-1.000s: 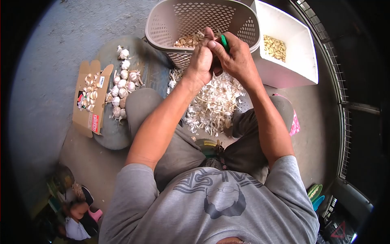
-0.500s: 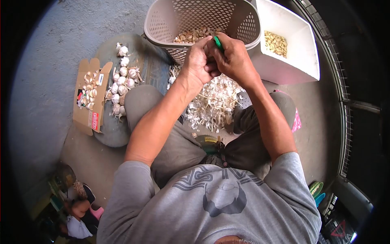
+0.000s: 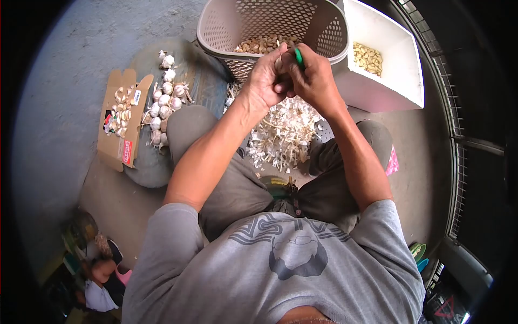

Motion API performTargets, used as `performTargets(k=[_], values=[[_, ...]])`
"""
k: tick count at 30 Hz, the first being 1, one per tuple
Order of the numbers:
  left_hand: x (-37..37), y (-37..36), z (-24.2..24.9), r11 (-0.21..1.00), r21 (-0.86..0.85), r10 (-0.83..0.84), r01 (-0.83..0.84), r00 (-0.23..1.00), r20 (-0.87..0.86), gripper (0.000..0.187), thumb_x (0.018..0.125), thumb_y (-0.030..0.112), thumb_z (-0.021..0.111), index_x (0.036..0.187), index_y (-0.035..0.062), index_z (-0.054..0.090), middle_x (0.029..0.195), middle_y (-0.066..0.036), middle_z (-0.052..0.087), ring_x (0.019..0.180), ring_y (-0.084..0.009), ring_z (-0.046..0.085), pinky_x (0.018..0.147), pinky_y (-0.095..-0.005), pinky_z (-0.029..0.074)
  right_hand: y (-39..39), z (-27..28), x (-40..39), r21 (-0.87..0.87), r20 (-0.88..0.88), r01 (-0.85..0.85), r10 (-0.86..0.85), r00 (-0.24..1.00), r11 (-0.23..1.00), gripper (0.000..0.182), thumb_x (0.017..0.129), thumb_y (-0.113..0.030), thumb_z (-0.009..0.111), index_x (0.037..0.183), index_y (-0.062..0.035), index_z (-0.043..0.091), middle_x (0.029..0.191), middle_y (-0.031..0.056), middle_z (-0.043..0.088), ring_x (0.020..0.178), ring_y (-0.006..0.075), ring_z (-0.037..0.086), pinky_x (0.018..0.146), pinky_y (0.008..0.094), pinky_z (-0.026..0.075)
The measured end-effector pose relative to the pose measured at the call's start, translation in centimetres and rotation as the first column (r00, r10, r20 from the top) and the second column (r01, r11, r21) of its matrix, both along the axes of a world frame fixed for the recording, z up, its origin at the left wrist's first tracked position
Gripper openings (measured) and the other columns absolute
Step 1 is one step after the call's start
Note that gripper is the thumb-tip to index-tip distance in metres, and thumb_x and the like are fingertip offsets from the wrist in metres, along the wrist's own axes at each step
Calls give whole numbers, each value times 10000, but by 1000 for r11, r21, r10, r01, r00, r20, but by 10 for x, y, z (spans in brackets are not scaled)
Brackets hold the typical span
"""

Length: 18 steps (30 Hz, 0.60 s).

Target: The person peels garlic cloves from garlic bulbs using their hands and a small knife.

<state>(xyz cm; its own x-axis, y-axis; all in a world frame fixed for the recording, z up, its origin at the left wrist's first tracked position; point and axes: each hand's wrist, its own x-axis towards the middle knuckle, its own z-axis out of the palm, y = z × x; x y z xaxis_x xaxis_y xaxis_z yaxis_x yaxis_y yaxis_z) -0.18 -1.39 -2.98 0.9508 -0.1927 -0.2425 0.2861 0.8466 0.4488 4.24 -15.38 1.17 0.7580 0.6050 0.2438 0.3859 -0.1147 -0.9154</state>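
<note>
My left hand (image 3: 263,81) and my right hand (image 3: 314,75) meet over the near rim of the basket. The fingers of my right hand wrap round a small green-handled knife (image 3: 299,58), its blade hidden by the hands. A pale garlic clove (image 3: 279,62) is pinched in my left hand, mostly covered by fingers. Below the hands lies a heap of garlic skins and stalks (image 3: 283,132). Behind them, the grey-brown basket (image 3: 216,53) holds many unpeeled garlic cloves (image 3: 259,45).
At the right stands a white foam box (image 3: 396,81) with peeled cloves (image 3: 368,58). Whole garlic bulbs (image 3: 164,100) lie on a low surface at left, beside a cardboard piece (image 3: 113,148) with cloves (image 3: 123,116). Another person (image 3: 102,275) is at lower left.
Both hands stay together over the basket rim, with small shifts of the fingers. The whole view has shifted slightly.
</note>
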Motion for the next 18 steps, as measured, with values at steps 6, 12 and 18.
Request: performTargets(k=[6, 12, 18], values=[[7, -6, 12, 927, 347, 124, -143, 989, 77, 594, 1015, 685, 407, 1035, 137, 636, 723, -5, 619, 473, -111, 516, 391, -271, 401, -4, 3, 16, -154, 84, 79, -67, 994, 985, 460, 936, -402, 756, 860, 14, 573, 646, 111, 629, 585, 149, 648, 525, 342, 517], [4, -9, 11, 871, 448, 144, -200, 977, 157, 537, 1010, 662, 463, 993, 150, 626, 675, 9, 573, 462, -118, 497, 402, -274, 398, -6, 5, 20, -78, -11, -57, 57, 998, 995, 444, 911, -394, 786, 928, 28, 648, 682, 91, 665, 625, 116, 658, 550, 317, 537], [0, -1, 14, 966, 255, 32, -35, 999, 15, 482, 987, 648, 533, 858, 191, 617, 578, 27, 516, 378, -122, 431, 380, -288, 400, -3, -4, 20, -10, -70, -92, 91, 993, 996, 350, 951, -315, 755, 942, 18, 649, 735, 95, 686, 676, 123, 677, 596, 334, 555]])
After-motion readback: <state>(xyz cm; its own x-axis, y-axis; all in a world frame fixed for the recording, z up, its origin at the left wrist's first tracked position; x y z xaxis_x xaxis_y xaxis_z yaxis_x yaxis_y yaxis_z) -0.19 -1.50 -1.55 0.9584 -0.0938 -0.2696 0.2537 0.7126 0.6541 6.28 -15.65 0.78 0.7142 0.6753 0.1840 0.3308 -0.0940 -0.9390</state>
